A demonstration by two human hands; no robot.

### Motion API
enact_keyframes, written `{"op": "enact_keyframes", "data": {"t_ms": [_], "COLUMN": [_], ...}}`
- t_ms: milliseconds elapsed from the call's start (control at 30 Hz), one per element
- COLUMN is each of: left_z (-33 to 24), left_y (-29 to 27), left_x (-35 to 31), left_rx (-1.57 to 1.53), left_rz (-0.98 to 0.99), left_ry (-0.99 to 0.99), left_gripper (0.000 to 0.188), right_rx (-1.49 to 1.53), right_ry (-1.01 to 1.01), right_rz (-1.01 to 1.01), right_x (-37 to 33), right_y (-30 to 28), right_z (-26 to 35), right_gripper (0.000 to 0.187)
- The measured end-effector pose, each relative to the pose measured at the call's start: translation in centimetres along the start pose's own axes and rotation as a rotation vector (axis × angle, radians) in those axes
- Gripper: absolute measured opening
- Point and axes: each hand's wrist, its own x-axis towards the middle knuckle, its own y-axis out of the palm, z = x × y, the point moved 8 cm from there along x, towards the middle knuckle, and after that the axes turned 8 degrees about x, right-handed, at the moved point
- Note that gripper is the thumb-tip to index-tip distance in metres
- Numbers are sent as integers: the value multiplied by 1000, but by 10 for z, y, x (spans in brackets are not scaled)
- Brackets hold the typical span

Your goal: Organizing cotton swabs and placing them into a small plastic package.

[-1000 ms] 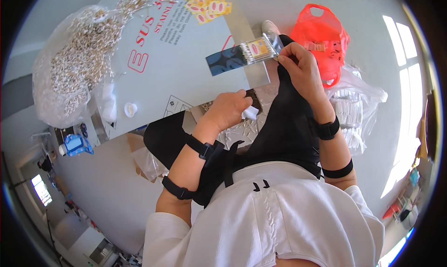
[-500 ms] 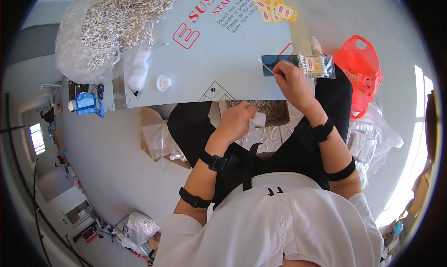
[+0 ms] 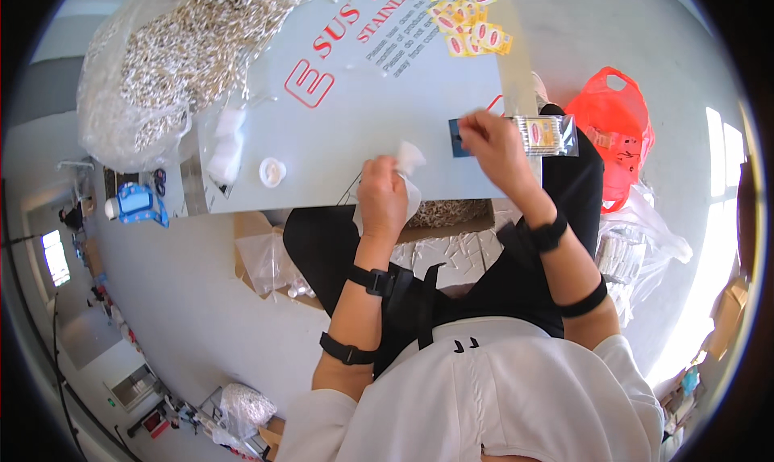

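Note:
My left hand (image 3: 382, 197) is closed at the table's front edge. From its fingers spreads a crumpled, thin white sheet (image 3: 411, 157), tissue or plastic, I cannot tell which. Over the dark blue rectangle (image 3: 457, 139) near the right edge, my right hand (image 3: 493, 146) has its fingers pinched together; what they hold, if anything, is hidden. Just right of that hand lies a clear packet of cotton swabs (image 3: 542, 135) with a yellow label inside, overhanging the table's edge.
A large clear bag of loose cotton swabs (image 3: 181, 67) fills the table's far left. Nearby are a stack of white pieces (image 3: 227, 147) and a small white cup (image 3: 272, 172). Yellow-white labels (image 3: 468, 22) lie far right. Below stands a box of swabs (image 3: 451, 220); a red bag (image 3: 617, 131) is rightward.
My left hand has risen from below the table edge with the white sheet. My right hand has shifted slightly; the cotton swab that it pinched no longer shows.

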Motion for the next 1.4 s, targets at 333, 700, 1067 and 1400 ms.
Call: {"op": "enact_keyframes", "data": {"t_ms": [333, 700, 1067, 1400], "left_z": [-84, -105, -92, -125], "left_y": [68, 83, 84, 105], "left_x": [135, 140, 210, 184], "left_rx": [48, 87, 191, 57], "left_rz": [39, 102, 108, 70], "left_ry": [268, 312, 383, 329], "left_gripper": [17, 23, 27, 22], "right_rx": [-53, -649, -678, 104], "right_ry": [-90, -116, -117, 50], "right_rz": [249, -180, -131, -447], "right_x": [-75, 104, 159, 141], "right_y": [-11, -119, -106, -164], "right_z": [14, 10, 6, -43], "right_gripper": [6, 29, 26, 9]}}
